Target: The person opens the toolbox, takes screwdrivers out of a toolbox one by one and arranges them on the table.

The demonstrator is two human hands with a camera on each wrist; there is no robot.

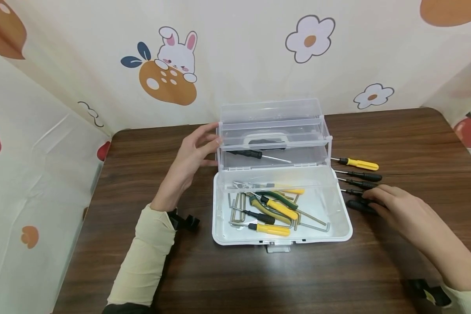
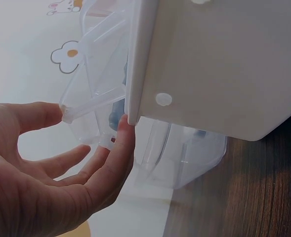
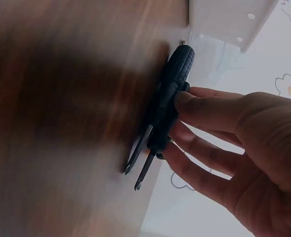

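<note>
A white toolbox [image 1: 282,239] with raised clear trays [image 1: 272,126] stands on the table. My left hand [image 1: 196,150] reaches its left side, fingertips touching the clear tray bracket and the box edge, fingers spread. Inside the base lie pliers [image 1: 272,207], hex keys [image 1: 315,226], yellow-handled screwdrivers [image 1: 272,230] and a small black screwdriver [image 1: 264,217]. Right of the box, my right hand [image 1: 400,207] pinches a black-handled screwdriver [image 3: 162,131] between thumb and fingers. Another black screwdriver [image 3: 177,66] lies right beside it, close over the tabletop.
A yellow-handled screwdriver [image 1: 361,164] and several black ones [image 1: 365,176] lie in a row against the box's right side. A black screwdriver [image 1: 255,154] sits in the raised tray. A patterned curtain [image 1: 243,65] hangs behind the brown table [image 1: 235,279].
</note>
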